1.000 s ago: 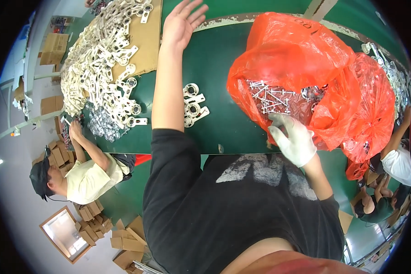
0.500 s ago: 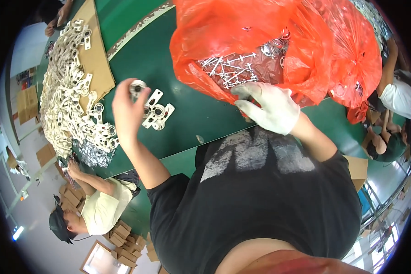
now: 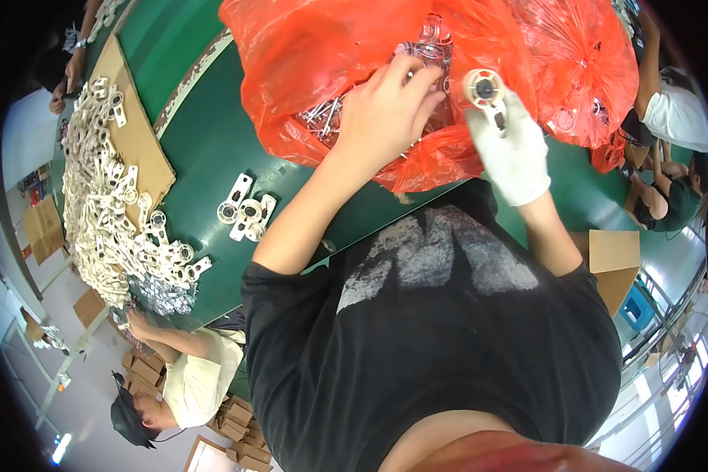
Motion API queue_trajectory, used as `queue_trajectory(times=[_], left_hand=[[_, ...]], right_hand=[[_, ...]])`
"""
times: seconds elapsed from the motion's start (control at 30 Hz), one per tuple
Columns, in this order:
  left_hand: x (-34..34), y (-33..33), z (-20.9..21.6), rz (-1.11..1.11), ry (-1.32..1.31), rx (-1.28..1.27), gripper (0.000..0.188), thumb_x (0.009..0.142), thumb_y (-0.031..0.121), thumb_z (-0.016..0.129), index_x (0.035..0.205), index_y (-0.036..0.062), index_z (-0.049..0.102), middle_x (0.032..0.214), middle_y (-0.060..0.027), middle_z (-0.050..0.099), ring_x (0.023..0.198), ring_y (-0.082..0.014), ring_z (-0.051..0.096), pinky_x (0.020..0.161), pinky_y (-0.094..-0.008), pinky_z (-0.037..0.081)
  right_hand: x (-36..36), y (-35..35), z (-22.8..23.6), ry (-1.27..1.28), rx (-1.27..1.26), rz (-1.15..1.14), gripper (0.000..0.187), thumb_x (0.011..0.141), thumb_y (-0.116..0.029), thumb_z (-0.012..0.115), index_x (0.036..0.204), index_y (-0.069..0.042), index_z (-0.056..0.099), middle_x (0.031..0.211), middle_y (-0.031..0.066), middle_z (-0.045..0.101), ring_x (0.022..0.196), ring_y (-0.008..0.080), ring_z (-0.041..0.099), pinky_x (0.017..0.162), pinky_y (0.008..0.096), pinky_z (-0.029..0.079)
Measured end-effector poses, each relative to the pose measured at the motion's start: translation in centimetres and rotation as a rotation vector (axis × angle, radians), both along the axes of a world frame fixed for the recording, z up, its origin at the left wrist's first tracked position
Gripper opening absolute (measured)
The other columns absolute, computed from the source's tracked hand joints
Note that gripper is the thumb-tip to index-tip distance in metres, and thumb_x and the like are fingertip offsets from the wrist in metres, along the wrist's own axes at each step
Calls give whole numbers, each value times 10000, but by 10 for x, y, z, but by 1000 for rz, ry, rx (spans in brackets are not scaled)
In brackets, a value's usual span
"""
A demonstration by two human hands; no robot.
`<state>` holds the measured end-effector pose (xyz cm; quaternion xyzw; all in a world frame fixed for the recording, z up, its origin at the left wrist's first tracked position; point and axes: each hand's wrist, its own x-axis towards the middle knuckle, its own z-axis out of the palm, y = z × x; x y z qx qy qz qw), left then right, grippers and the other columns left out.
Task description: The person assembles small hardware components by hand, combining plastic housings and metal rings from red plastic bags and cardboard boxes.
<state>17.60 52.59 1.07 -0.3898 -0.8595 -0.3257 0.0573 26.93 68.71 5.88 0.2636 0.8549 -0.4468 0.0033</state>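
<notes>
My right hand [image 3: 515, 149], in a white glove, is closed on a cream-white plastic part [image 3: 484, 88] with a round ring end and a dark centre. It is held up at the right side of an open red plastic bag [image 3: 322, 47]. Bare, my left hand [image 3: 389, 106] reaches into the bag's mouth with its fingers bent and apart. Beneath those fingers lie shiny ring-shaped pieces [image 3: 434, 49]; the fingertips are partly hidden among them. Thin metal rods [image 3: 320, 118] show in the bag, left of that hand. A few similar white parts [image 3: 250, 210] lie on the green table, left of my left forearm.
A large heap of white plastic parts [image 3: 94, 197] covers the table's left side, partly on a cardboard sheet [image 3: 145, 130]. Small grey pieces [image 3: 169, 295] lie at its near end. A second red bag [image 3: 582, 63] stands at right. Co-workers sit at left and right.
My left hand has gone from above the loose white parts into the red bag. The ringed part it had is now in my gloved right hand, which has lifted. The view has shifted somewhat.
</notes>
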Motion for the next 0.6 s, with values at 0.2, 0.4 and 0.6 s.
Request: queue_trajectory(times=[0.2,0.4,0.6], left_hand=[[-13,21,-19,184,77,-226,344,830,331,803,1089,144,674,1123,-49,641,900,-290,715,651,-413,583],[-21,1,-9,304,-128,-103,237,910,249,746,1050,66,691,917,-110,734,774,-314,721,674,-413,574],[-8,-36,-4,375,-785,535,194,970,101,705,1093,-40,651,905,-74,754,757,-75,684,652,-231,526]], right_hand=[[7,16,-3,-26,33,5,392,912,-239,715,1240,-33,658,922,127,706,797,182,654,788,337,528],[0,13,0,5,30,51,397,892,-287,717,1189,-27,678,873,169,708,792,227,697,774,357,538],[-7,9,-5,-14,78,140,363,914,-288,700,1209,-77,681,990,212,738,955,367,734,829,408,574]])
